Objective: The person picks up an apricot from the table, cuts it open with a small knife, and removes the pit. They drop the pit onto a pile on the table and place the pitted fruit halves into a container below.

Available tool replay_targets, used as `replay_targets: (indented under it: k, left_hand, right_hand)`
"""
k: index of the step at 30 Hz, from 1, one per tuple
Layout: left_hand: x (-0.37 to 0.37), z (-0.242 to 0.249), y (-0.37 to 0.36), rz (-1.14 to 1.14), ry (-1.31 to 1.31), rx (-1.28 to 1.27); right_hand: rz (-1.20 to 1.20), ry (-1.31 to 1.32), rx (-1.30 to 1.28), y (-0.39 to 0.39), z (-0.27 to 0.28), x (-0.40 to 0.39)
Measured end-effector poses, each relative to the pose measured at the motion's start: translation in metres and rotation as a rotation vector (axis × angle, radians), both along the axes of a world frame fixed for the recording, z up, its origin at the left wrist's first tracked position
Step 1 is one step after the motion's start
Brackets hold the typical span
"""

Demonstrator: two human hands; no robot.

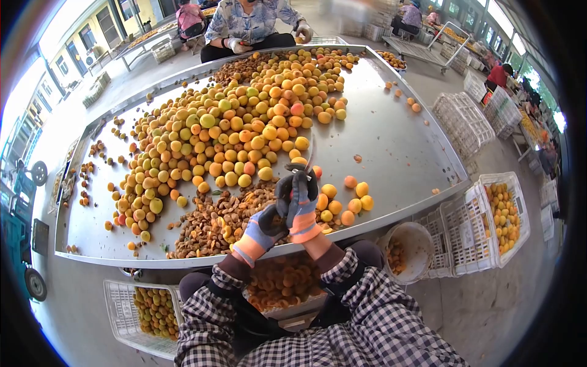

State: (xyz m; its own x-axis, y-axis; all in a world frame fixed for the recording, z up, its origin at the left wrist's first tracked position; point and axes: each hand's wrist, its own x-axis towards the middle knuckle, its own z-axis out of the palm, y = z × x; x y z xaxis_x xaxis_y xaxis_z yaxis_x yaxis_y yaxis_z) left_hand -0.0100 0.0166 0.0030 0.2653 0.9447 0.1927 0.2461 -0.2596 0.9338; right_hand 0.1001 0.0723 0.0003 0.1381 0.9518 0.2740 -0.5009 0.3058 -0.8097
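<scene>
My left hand (268, 225) and my right hand (302, 211), both in grey, orange and blue gloves, are pressed close together above the near edge of the metal table (391, 159). Their fingers are closed, and what they hold is hidden by the dark glove fingertips. Just beyond them spreads a large heap of apricots (226, 137). A pile of brown apricot pits (211, 223) lies to the left of my hands. Several loose apricots (347, 218) sit at their right. Below the table edge, between my knees, is a container of apricot halves (285, 282).
White crates of apricots stand at lower left (125, 312) and right (513, 229). A bucket (411, 248) with some fruit stands by my right knee. Across the table sits a co-worker (251, 30) in gloves. A cart (422, 49) and stacked crates (463, 124) are farther right.
</scene>
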Motion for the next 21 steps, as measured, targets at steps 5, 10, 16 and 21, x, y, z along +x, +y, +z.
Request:
replay_targets:
  k: [5, 10, 16, 21]
  left_hand:
    - [0.0, 0.008, -0.002, -0.011, 0.302, 0.152]
    - [-0.004, -0.009, 0.006, 0.113, 0.735, 0.288]
    - [-0.002, 0.014, 0.005, 0.125, 0.924, 0.118]
    - [-0.017, 0.008, 0.009, 0.353, 1.03, 0.01]
  right_hand:
    - [0.013, 0.281, -0.256, 0.01, -0.018, -0.002]
    - [-0.065, 0.378, -0.536, 0.016, -0.027, -0.005]
    - [-0.161, 0.147, -0.298, 0.022, -0.04, -0.006]
    - [-0.086, 0.238, -0.121, 0.019, -0.002, 0.01]
